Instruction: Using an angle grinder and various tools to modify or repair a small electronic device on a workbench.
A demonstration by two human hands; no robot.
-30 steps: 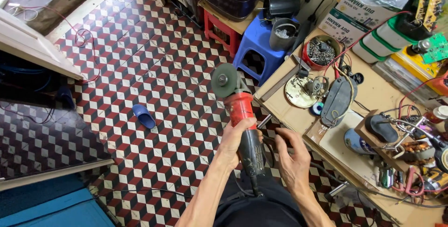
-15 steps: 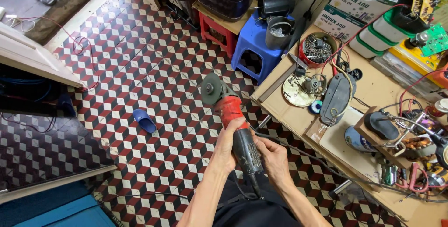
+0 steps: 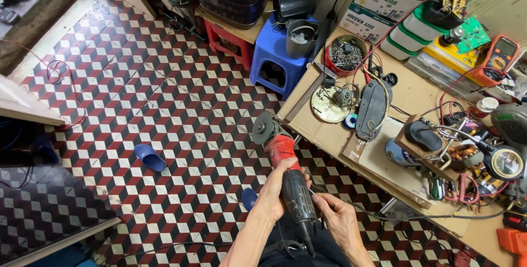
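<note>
Red, white and black tiles cover the floor [image 3: 164, 107]. Left hand [image 3: 274, 193] grasps the angle grinder [image 3: 285, 173] body; right hand [image 3: 335, 220] pinches its near end.

We hold a red-and-black angle grinder [image 3: 285, 173] over the checkered tile floor [image 3: 164, 113]: our left hand [image 3: 274, 193] wraps its body, our right hand [image 3: 335, 217] pinches near its tail, beside the cluttered table [image 3: 406, 94].

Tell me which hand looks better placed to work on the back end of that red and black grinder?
Probably the right hand: its fingers sit at the angle grinder rear, by the cord. The left hand is wrapped round the body, steadying it.
</note>
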